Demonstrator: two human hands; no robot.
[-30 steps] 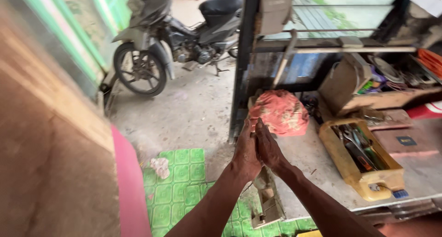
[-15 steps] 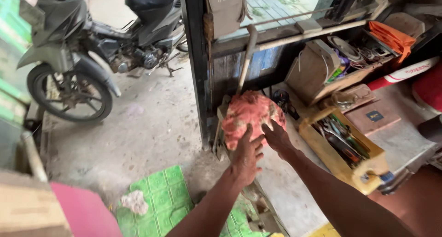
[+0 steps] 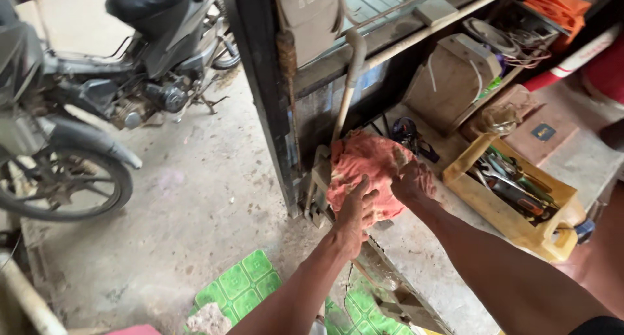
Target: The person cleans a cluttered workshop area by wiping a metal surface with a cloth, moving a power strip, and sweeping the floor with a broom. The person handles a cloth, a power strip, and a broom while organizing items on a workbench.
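Observation:
A crumpled red-pink rag (image 3: 364, 169) lies bunched on the corner of a dusty workbench (image 3: 429, 250), over a metal vise-like tool (image 3: 320, 179). My left hand (image 3: 356, 211) presses on the rag's lower edge with fingers spread around it. My right hand (image 3: 413, 182) grips the rag's right side. Both forearms reach in from the bottom right. The tool under the rag is mostly hidden.
A yellow cut-open container (image 3: 513, 198) holding several hand tools sits on the bench to the right. A cardboard box (image 3: 455, 81) and cluttered shelf stand behind. A dark post (image 3: 260, 81) rises beside the bench. A motorcycle (image 3: 110, 94) is parked left; green mat (image 3: 244, 289) below.
Both hands have carried the rag down from mid-air onto the bench corner. The camera has swung right and closer, so the motorcycle shifted left.

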